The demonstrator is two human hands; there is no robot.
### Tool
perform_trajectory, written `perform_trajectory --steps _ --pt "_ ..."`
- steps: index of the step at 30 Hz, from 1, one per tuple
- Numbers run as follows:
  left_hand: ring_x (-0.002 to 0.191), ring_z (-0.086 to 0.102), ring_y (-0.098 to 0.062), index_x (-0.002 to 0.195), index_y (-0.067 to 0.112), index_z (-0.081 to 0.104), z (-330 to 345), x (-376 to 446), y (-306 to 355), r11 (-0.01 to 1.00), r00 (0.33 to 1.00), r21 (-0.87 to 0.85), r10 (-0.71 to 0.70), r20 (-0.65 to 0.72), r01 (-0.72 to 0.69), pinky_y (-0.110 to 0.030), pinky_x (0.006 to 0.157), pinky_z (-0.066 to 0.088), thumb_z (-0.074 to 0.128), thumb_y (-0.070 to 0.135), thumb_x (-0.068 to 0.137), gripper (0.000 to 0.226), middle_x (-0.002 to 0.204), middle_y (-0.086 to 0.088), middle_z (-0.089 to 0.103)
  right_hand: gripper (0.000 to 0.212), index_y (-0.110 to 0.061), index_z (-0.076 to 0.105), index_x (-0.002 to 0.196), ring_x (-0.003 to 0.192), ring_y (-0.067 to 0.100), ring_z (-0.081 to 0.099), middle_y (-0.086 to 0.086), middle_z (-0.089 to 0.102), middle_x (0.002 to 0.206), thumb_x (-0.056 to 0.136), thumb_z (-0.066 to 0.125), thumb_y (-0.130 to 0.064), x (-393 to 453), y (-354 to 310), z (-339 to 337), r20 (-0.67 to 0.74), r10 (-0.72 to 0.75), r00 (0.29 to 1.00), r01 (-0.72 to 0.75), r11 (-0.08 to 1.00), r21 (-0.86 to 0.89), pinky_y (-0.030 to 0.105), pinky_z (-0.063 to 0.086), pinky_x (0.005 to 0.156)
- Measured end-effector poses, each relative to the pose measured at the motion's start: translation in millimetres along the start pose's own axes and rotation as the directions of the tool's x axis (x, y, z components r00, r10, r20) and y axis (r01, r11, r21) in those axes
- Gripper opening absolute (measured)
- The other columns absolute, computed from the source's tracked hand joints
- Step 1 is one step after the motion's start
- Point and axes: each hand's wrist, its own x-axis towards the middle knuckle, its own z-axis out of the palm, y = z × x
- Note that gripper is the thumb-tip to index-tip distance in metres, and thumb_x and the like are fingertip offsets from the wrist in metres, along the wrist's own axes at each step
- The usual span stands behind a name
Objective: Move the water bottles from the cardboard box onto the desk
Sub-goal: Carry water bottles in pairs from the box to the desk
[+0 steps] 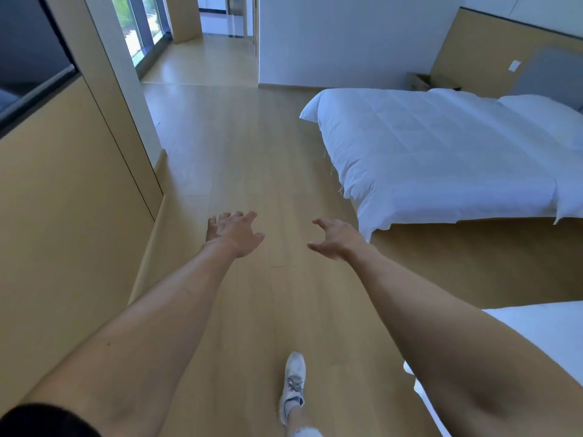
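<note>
pale wooden floor (239,171) fills the middle of the frame, and both bare arms reach out over it with nothing in either hand: the left hand (232,231), just left of centre, has its fingers spread and loosely bent, and the right hand (336,239), just right of centre, is likewise released, fingers parted and a little hooked, gripping nothing. no water bottle shows anywhere, and no desk can be made out either. the only likely task object is a cardboard box (421,81) in the upper right of the frame, on the far side of the white bed (435,152) near the tan headboard wall; its top seems open, but what it holds is too small and too hidden to tell. by my reading the step in hand is the walk toward that box, with no bottle picked up at this moment; a white shoe (293,384) is planted at the bottom centre. the next move would call for going up the open strip of floor and rounding the foot of the bed to reach the box. the bed itself stands between the person and the box, a second white bed edge (542,335) crowds the lower right, and a tan wall panel (63,190) hems the left side.
</note>
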Motion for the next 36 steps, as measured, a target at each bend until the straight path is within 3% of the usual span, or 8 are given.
perform_trajectory --steps 19,36 --pt "0.144 0.031 -0.030 0.152 0.033 0.035 -79 333 17 0.991 0.992 -0.039 -0.128 -0.016 0.127 -0.049 0.119 0.020 0.048 0.057 0.096 0.062 0.155 -0.004 0.038 0.073 -0.034 0.029 0.154 0.138 0.026 0.042 0.006 0.045 0.151 0.091 0.058 -0.055 349 -3 -117 0.019 -0.113 0.993 0.114 0.993 -0.031 0.042 0.038 0.112" --pt "0.145 0.027 -0.028 0.153 0.033 0.033 -151 654 -34 0.997 1.000 -0.072 -0.025 0.016 0.026 -0.051 0.119 0.017 0.045 0.053 0.098 0.060 0.157 -0.001 0.034 0.074 -0.035 0.022 0.157 0.141 0.025 0.038 0.002 0.040 0.155 0.093 0.051 -0.060 645 -65 -188 -0.012 0.050 0.999 -0.051 0.996 -0.068 0.041 0.036 0.110"
